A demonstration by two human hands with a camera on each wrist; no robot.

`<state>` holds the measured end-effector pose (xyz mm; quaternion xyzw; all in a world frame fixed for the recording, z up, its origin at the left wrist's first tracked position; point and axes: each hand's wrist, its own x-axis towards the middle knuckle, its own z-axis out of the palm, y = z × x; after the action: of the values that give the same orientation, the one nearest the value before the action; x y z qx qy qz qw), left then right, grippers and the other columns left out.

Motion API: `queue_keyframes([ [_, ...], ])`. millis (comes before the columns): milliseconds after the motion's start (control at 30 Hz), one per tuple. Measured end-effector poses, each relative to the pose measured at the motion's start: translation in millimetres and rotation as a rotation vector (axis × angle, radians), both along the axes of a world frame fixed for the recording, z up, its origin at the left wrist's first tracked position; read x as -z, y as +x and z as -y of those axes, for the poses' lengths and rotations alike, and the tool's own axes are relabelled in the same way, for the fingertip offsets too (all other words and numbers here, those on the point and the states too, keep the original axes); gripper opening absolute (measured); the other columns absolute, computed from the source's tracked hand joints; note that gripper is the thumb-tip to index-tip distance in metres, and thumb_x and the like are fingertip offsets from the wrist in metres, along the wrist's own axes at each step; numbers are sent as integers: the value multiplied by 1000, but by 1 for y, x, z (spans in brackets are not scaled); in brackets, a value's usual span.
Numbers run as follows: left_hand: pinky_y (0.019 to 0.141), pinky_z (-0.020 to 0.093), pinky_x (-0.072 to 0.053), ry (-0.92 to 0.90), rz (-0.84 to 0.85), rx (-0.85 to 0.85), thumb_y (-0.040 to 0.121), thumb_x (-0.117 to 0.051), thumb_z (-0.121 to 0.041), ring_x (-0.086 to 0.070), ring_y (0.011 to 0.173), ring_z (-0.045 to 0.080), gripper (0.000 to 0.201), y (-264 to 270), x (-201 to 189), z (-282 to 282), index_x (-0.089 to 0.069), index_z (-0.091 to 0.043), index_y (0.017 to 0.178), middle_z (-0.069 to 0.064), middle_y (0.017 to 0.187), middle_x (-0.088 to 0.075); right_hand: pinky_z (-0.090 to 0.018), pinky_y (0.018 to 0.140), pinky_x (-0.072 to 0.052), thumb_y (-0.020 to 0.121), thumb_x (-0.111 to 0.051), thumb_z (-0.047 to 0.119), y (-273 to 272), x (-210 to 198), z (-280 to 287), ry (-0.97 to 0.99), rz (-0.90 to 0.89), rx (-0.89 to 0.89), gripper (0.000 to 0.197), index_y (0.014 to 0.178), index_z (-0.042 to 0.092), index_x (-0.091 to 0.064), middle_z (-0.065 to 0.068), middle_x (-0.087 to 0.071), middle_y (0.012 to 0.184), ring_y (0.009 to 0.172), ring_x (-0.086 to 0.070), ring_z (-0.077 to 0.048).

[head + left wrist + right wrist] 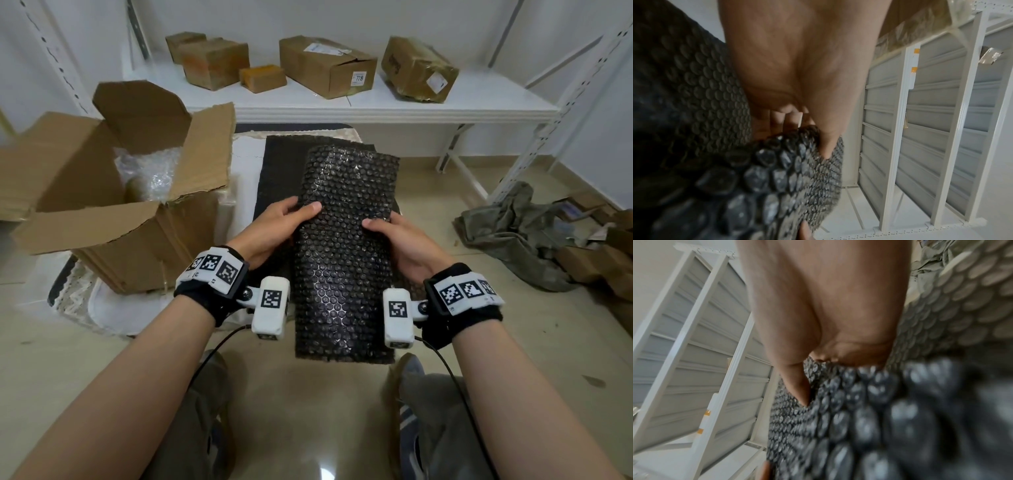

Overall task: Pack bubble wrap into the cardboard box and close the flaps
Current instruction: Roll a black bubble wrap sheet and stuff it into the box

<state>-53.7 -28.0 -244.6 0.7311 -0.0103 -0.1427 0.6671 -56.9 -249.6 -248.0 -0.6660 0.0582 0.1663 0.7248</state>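
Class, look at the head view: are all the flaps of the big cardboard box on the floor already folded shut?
No: the cardboard box stands with flaps up, clear bubble wrap showing inside.

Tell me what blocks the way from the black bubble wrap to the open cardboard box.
Nothing visible does. Both hands, left hand and right hand, hold the black bubble wrap; the cardboard box stands open, clear wrap already inside.

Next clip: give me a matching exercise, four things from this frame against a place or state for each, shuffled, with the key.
Things
1. black bubble wrap
2. open cardboard box
3. clear bubble wrap
4. grey cloth

Places or states
A. crumpled on the floor, right
B. inside the box
C. held by both hands
D. on the floor, left, flaps up

Pairs: 1-C, 2-D, 3-B, 4-A
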Motion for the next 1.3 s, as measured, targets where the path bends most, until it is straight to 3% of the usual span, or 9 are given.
queue_keyframes([
  [167, 100, 32, -49, -54, 52, -58, 95, -62, -20, -67, 110, 17, 40, 3, 0, -3, -51, -19, 133, 2, 119, -69, -29, 82, -51, 97, -56, 23, -3, -3, -2, 37, -20, -11, 32, 127, 10, -60, -4, -71, 119, 110, -66, -20],
  [300, 92, 27, -53, -102, 98, -30, 92, -60, 0, -68, 106, 17, 45, 1, -2, -2, -51, -21, 130, 5, 117, -70, -29, 82, -50, 98, -52, 16, -2, -1, 0, 65, 32, 12, 35, 133, 15, -55, -4, -67, 125, 112, -63, -19],
  [433, 103, 36, -46, -111, 113, 18, 88, -56, 5, -63, 115, 20, 49, 2, -2, -4, -59, -22, 129, 2, 124, -68, -31, 86, -51, 98, -47, 7, -2, -1, 1, 102, 80, -10, 40, 137, 16, -49, -8, -64, 130, 110, -61, -23],
  [600, 105, 44, -44, -162, 95, 36, 84, -50, 10, -62, 114, 34, 38, 1, -1, -4, -67, -3, 116, 18, 120, -68, -33, 85, -54, 94, -41, -8, -3, 0, 3, 135, 132, -53, 48, 137, 13, -51, -13, -64, 127, 108, -64, -24],
  [733, 92, 33, -53, -201, 61, 17, 89, -46, 10, -65, 109, 28, 32, -1, -5, -1, -66, 3, 113, 14, 120, -69, -37, 88, -49, 100, -39, 6, -6, 0, 5, 161, 184, -110, 31, 124, 3, -59, -21, -65, 121, 103, -63, -27],
  [900, 95, 36, -43, -365, -54, 24, 85, -41, -11, -52, 107, 32, 42, 5, -3, -3, -55, 16, 114, 27, 120, -55, -26, 75, -55, 93, -44, -8, -6, -1, 5, 184, 207, -109, 41, 81, 14, -77, -12, -73, 97, 85, -69, -20],
  [1067, 92, 33, -46, -255, -105, 41, 92, -52, -52, -62, 105, 23, 47, 4, -2, 1, -61, -10, 72, 11, 121, -65, -29, 81, -56, 95, -37, -7, -4, 0, 3, 112, 203, -117, 46, 77, 12, -75, -11, -72, 115, 103, -68, -26],
  [1200, 91, 30, -47, -101, -37, 41, 87, -69, -17, -61, 105, 23, 21, 4, 5, 2, -54, -15, 72, 8, 114, -66, -33, 89, -52, 97, -33, 6, -3, 1, 1, 95, 167, -118, 37, 87, 6, -68, -12, -69, 120, 109, -62, -28],
  [1300, 86, 30, -50, -110, 1, 24, 83, -67, -1, -63, 98, 21, 23, 8, 8, -1, -58, -19, 72, 6, 111, -68, -37, 78, -52, 96, -26, 23, -2, 0, 6, 186, 115, -156, 43, 87, 4, -63, -19, -62, 110, 97, -57, -28],
])
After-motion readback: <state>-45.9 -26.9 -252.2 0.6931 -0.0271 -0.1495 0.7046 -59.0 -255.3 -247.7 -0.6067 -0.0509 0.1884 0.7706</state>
